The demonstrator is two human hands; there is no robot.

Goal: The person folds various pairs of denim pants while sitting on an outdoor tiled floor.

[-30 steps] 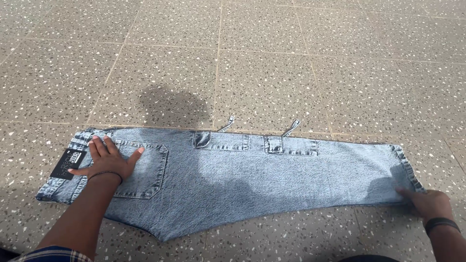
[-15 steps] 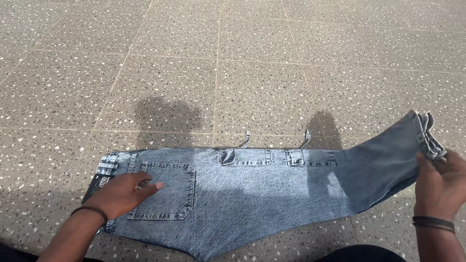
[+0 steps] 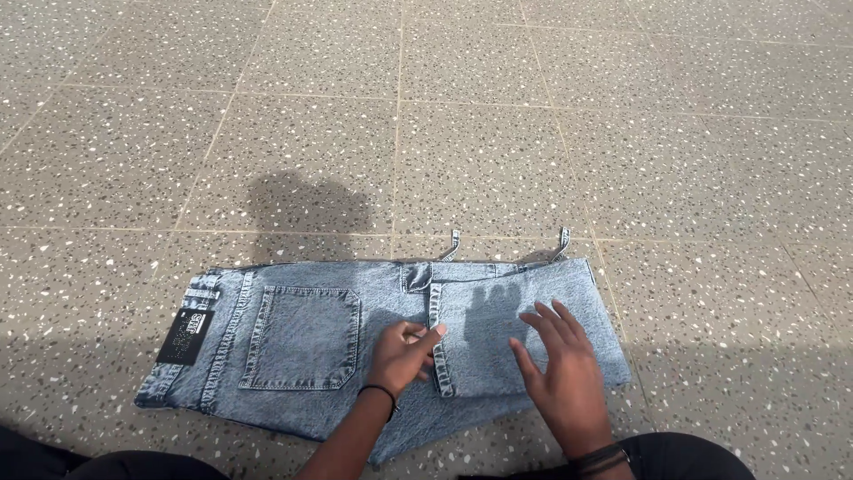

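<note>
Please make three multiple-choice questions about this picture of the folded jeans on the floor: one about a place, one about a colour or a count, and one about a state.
1. Where does the black tag sit on the jeans?
A. at the left end, by the waistband
B. at the right end
C. under the right hand

2. What colour are the jeans?
A. black
B. light blue
C. white

3. How is the right hand?
A. closed in a fist
B. open, its fingers spread over the folded leg
C. out of view

Answers:
1. A, the tag lies at the far left edge.
2. B, the denim is pale, washed blue.
3. B, its fingers show apart over the cloth, while the left hand meets the hem.
</note>
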